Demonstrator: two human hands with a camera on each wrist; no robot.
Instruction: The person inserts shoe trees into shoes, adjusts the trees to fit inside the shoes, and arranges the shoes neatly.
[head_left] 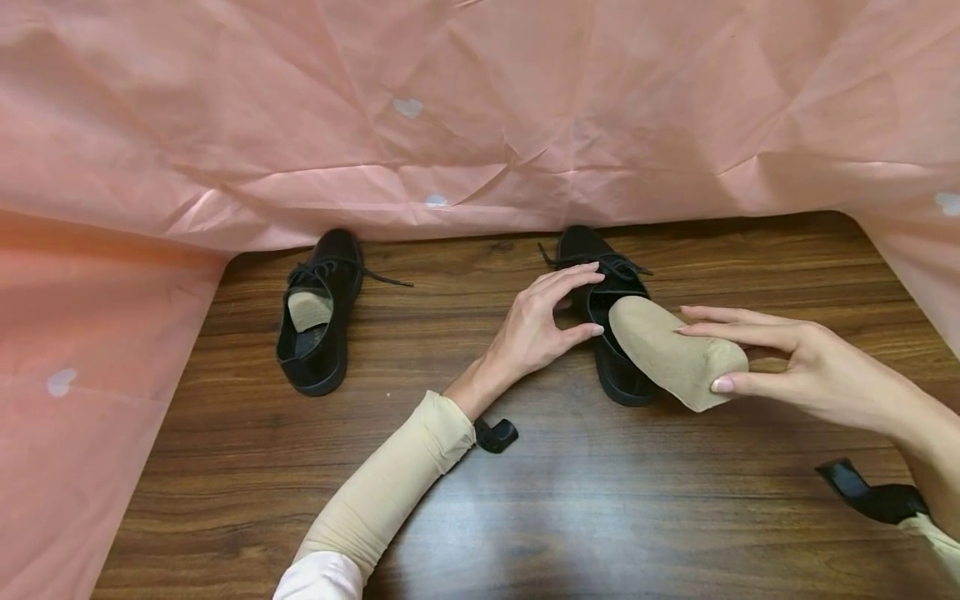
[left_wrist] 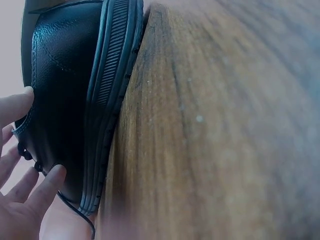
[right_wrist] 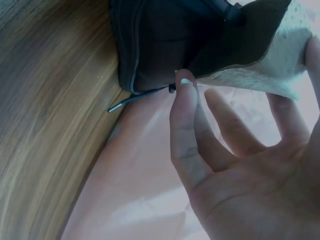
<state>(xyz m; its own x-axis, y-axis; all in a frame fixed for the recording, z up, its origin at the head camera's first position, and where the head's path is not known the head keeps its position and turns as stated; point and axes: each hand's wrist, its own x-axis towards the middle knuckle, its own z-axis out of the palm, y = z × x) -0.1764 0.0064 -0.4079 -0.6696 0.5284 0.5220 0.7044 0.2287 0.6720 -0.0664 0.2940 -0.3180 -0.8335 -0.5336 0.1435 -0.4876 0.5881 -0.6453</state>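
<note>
A beige moulded-pulp shoe insert [head_left: 660, 346] is pinched at its wide end by my right hand [head_left: 813, 367], thumb on the near side and fingers on the far side. Its rounded end lies over the opening of the right black lace-up shoe [head_left: 626, 379]. In the right wrist view the insert [right_wrist: 285, 60] shows a rough, hollow underside. My left hand [head_left: 536, 325] rests against that shoe's left side, the fingers stretched toward the laces and the thumb tip at the opening's rim. In the left wrist view, fingertips touch the leather of the shoe [left_wrist: 65, 100].
Another black lace-up shoe [head_left: 337, 325] stands at the left with a similar beige insert [head_left: 310, 311] inside. Both shoes stand on a brown wood-grain surface [head_left: 450, 275]. A pink sheet with pale hearts [head_left: 480, 100] hangs behind and along the sides. Black straps hang at both wrists.
</note>
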